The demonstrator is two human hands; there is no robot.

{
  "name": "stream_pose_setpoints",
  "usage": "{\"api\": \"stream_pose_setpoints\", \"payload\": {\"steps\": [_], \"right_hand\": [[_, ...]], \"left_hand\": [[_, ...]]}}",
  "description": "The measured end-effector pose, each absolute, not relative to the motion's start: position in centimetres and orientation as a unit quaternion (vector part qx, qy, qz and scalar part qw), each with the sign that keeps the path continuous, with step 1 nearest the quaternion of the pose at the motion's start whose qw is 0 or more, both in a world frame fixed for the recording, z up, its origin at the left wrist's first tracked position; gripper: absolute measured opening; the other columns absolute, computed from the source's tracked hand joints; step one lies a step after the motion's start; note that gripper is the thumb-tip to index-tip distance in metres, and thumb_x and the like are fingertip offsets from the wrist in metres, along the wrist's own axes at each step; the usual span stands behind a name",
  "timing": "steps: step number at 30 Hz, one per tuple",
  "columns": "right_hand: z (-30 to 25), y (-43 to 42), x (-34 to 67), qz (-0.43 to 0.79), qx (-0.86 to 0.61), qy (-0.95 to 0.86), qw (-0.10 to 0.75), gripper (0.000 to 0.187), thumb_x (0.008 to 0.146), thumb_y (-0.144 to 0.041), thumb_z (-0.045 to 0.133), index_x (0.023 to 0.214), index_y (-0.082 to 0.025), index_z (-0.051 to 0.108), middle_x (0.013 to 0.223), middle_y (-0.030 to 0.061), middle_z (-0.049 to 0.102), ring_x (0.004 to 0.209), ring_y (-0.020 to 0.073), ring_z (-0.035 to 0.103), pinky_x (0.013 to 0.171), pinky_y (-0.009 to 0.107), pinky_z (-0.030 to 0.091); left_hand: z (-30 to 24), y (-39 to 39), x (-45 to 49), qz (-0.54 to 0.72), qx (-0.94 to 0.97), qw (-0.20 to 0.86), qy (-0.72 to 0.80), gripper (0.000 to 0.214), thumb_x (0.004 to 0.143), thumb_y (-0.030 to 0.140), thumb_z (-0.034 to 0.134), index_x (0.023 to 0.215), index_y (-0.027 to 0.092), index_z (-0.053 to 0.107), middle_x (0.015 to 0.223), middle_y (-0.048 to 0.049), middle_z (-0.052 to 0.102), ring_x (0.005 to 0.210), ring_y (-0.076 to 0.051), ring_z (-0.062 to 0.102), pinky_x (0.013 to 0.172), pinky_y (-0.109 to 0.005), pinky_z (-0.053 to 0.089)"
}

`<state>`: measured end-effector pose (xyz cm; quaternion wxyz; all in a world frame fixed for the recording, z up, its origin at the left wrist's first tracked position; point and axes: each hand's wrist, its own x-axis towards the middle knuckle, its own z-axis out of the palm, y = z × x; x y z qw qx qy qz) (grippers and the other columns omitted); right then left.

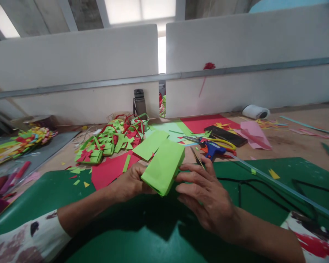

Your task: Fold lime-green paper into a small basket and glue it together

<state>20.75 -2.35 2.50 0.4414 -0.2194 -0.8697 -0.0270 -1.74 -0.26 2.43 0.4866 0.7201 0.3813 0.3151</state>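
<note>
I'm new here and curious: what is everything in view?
Folded paper piece: one, light green, centre front
Paper crafts: several, green and red, left of centre
Paper sheets: several, red, green, pink, around centre
Boards: two, white, across back
Bottle: one, grey, before left board
Flower-like thing: one, red, right board
Roll: one, white, back right
Phone: one, dark, right of centre
Scissors: one, yellow-handled, beside phone
Glue gun: one, blue, near scissors
Mat: one, green, front
Craft pile: one, multicoloured, far left
Scraps: many, mixed, scattered
Table: one, brown, beneath
Sleeves: two, white patterned, front corners
Left hand: one, fingers gripping piece's left side
Right hand: one, fingers by its right side
</note>
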Motion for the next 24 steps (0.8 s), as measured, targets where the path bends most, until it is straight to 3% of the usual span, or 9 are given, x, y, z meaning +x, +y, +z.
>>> {"api": "stream_pose_setpoints", "payload": {"steps": [6, 12, 15, 19, 21, 24], "right_hand": [[2.3, -2.3, 20.6, -0.024, -0.221, -0.869, 0.442, 0.012, 0.08, -0.013, 0.056, 0.089, -0.02, 0.057, 0.092, 0.0029, 0.066, 0.103, 0.0218, 0.055, 0.103, 0.057, 0.019], [2.4, -2.3, 20.5, -0.033, -0.223, -0.869, 0.441, 0.01, 0.081, -0.014, 0.056, 0.088, -0.02, 0.058, 0.093, 0.0025, 0.066, 0.104, 0.0205, 0.054, 0.104, 0.053, 0.019], [2.4, -2.1, 20.5, -0.039, -0.223, -0.869, 0.441, 0.009, 0.081, -0.014, 0.054, 0.088, -0.019, 0.058, 0.092, 0.0032, 0.066, 0.104, 0.0199, 0.055, 0.104, 0.05, 0.02], [2.3, -1.6, 20.6, -0.029, -0.239, -0.872, 0.427, 0.009, 0.081, -0.013, 0.055, 0.088, -0.019, 0.057, 0.086, 0.0026, 0.067, 0.097, 0.0195, 0.059, 0.105, 0.049, 0.02], [2.3, -1.5, 20.6, -0.024, -0.255, -0.873, 0.415, 0.012, 0.081, -0.017, 0.057, 0.093, -0.018, 0.056, 0.088, 0.0036, 0.068, 0.098, 0.0204, 0.059, 0.105, 0.049, 0.018], [2.2, -1.2, 20.3, -0.02, -0.271, -0.893, 0.359, 0.032, 0.081, -0.019, 0.058, 0.112, -0.016, 0.051, 0.108, 0.0103, 0.064, 0.116, 0.0251, 0.049, 0.104, 0.052, 0.017]], "left_hand": [[2.1, -0.1, -1.5, 0.334, 0.668, 0.581, 0.324, 0.02, 0.067, 0.033, 0.07, 0.074, 0.014, 0.069, 0.073, -0.0002, 0.066, 0.072, -0.017, 0.062, 0.067, -0.027, 0.049], [2.5, -0.1, -1.4, 0.345, 0.68, 0.574, 0.3, 0.017, 0.071, 0.027, 0.067, 0.077, 0.012, 0.068, 0.074, -0.0016, 0.067, 0.07, -0.016, 0.061, 0.066, -0.026, 0.048], [4.0, -0.5, -1.5, 0.315, 0.779, 0.446, 0.308, 0.015, 0.079, 0.025, 0.058, 0.076, 0.012, 0.066, 0.073, -0.0036, 0.065, 0.065, -0.014, 0.057, 0.06, -0.023, 0.045], [5.9, -1.2, -1.7, 0.149, 0.884, 0.114, 0.429, 0.016, 0.081, 0.012, 0.048, 0.079, 0.016, 0.063, 0.069, -0.0043, 0.063, 0.07, -0.018, 0.057, 0.062, -0.026, 0.039], [6.3, -1.5, -1.5, 0.054, 0.883, 0.049, 0.464, 0.017, 0.078, 0.009, 0.049, 0.082, 0.019, 0.062, 0.066, -0.0028, 0.062, 0.065, -0.018, 0.057, 0.056, -0.024, 0.034], [6.1, -1.5, -0.8, -0.017, 0.888, 0.048, 0.457, 0.016, 0.076, 0.008, 0.049, 0.079, 0.02, 0.06, 0.059, -0.0003, 0.058, 0.054, -0.014, 0.054, 0.047, -0.022, 0.026]]}}
